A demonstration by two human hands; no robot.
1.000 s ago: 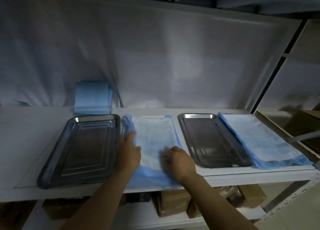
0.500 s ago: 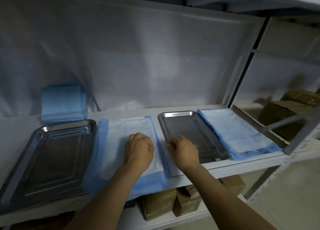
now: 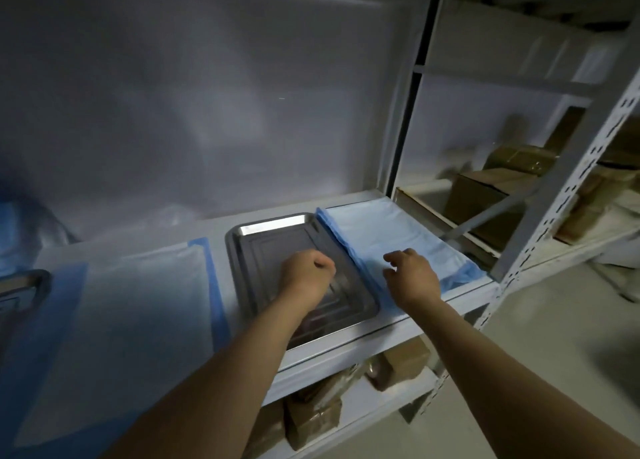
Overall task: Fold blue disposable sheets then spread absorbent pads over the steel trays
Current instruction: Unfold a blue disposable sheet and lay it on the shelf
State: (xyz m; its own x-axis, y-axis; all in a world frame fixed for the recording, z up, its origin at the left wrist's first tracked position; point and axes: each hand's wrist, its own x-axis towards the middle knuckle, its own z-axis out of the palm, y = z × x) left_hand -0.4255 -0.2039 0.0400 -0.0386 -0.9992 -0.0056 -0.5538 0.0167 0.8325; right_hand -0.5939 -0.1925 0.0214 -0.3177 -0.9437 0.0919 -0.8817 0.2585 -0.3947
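Now both hands had left the middle pad: the left hand, fisted and empty, hung over the steel tray; the right hand, fingers loosely spread, reached the folded pad beside it, probably next for spreading.

tray between pads — left, right

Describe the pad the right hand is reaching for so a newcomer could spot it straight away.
Start at the white shelf and find the steel tray under the left hand. The pad lies just right of that tray, under the right hand. Unlike the other pad, it ends against the slotted upright.
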